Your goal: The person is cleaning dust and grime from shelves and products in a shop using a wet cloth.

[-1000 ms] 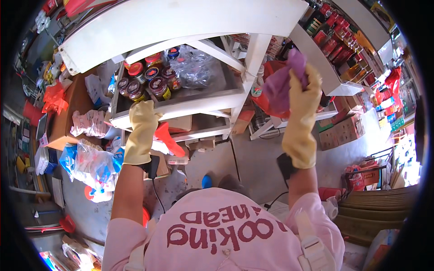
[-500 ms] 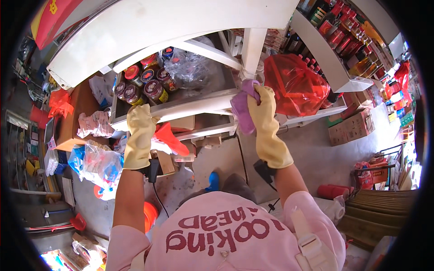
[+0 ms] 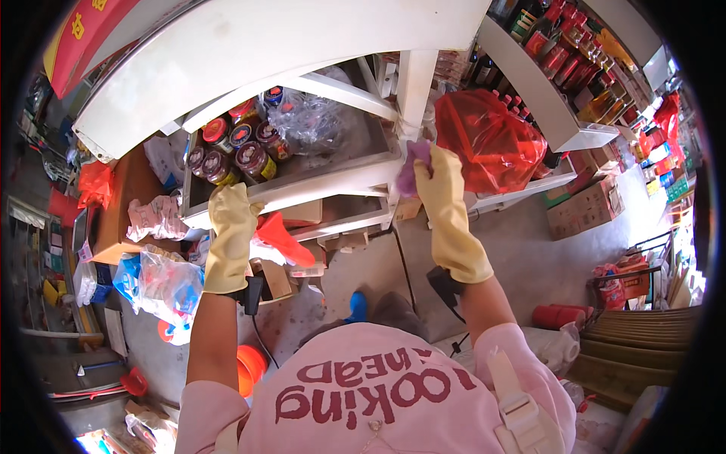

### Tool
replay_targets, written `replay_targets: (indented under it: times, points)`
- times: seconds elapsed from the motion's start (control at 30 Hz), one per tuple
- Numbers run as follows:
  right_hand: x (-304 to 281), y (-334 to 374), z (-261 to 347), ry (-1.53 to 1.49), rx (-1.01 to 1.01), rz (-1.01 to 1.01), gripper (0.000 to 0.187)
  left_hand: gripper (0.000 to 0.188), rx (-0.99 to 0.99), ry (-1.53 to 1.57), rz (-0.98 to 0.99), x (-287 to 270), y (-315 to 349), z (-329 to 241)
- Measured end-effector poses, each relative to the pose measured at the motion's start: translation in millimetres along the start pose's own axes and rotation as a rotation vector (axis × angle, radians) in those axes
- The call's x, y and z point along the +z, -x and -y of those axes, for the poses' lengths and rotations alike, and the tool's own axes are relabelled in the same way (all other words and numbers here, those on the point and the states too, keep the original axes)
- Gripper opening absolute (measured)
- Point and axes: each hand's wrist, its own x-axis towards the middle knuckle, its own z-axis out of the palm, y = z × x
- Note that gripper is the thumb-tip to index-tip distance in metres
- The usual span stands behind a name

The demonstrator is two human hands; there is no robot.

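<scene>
The purple cloth [image 3: 409, 175], gripped in the gloved right hand [image 3: 441, 178], has been brought left from upper right to the white shelf post [image 3: 415, 87], right of centre. The gloved left hand [image 3: 230, 212] is placed at the shelf rim [image 3: 325, 183], left of centre; its grip cannot be told. Space behind is crowded by jars [image 3: 252, 161].

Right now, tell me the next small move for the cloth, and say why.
Probably a light wipe leftward along the white front rail with the purple cloth: the right hand holds it near the rail's right end, the left hand is near the other end, and neither covers the stretch between.
</scene>
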Motion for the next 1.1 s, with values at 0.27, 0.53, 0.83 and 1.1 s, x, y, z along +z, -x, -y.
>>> replay_targets:
  times: [0.27,0.53,0.83,1.1]
  points:
    - [18,-83,60,0.241,-0.247,0.187,0.016,0.033,-0.014,0.133,-0.020,16,-13,-2]
    - [-21,-19,-22,-0.254,-0.162,-0.057,0.041,0.037,-0.024,0.034,-0.012,10,-6,2]
    - [97,44,-71,-0.329,-0.424,-0.288,0.044,0.057,0.216,0.039,-0.479,56,13,33]
    - [173,115,-178,0.044,-0.240,0.245,0.025,0.052,0.076,0.048,-0.646,90,-3,47]
